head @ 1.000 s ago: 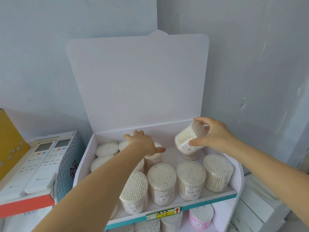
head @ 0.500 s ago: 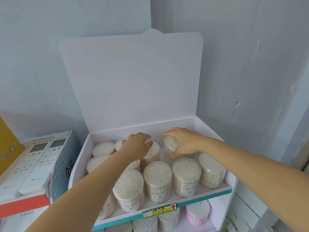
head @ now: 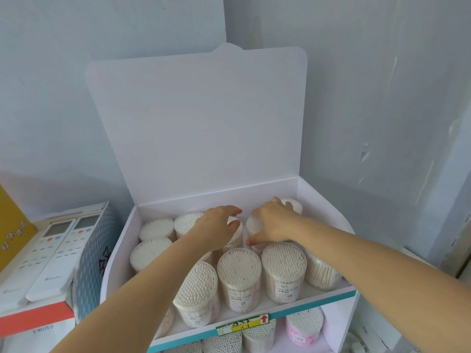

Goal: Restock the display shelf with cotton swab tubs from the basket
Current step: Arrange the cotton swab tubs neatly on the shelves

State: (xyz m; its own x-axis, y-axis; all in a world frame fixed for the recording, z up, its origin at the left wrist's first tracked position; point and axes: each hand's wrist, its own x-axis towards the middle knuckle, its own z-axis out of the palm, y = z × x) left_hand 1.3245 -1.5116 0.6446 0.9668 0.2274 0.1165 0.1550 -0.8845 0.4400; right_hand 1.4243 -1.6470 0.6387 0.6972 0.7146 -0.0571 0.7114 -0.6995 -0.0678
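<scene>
The right hand's (head: 274, 221) fingers (head: 276, 201) curl over the top of a cotton swab tub (head: 253, 224) in the back row, and the thumb presses its side lower down, so the tub is gripped and stands upright among the others. The left hand's (head: 216, 225) fingers (head: 233, 210) reach forward nearly straight and a little spread, with the palm lying on the neighbouring tub (head: 235, 236) just beside the gripped one. The thumb sticks out to the right and holds nothing.

Both tubs stand in the top tier of the display shelf (head: 323, 212), a white cardboard tray whose flap (head: 198, 123) stands raised against the wall. The tray is packed with clear round tubs full of white swabs, heads upward. One more back tub (head: 293, 205) shows behind the right hand, three stand at the left (head: 156, 229), and three upright front tubs (head: 239, 273) stand along the near edge. A tilted tub (head: 319, 273) leans at the right end under the right forearm. The front tubs' labels run sideways and the word "COTTON" can be made out.

On the tier's teal front edge (head: 305, 308) sits a yellow price tag (head: 242, 326) with a red upward arrow, its handwriting unreadable. The lower tier holds white tubs (head: 257, 335) and one pink tub (head: 304, 327).

To the left, two white remote controls (head: 58, 253) lie in a dotted blue box (head: 94, 250). Beside it is a yellow box (head: 12, 225) with white characters.
</scene>
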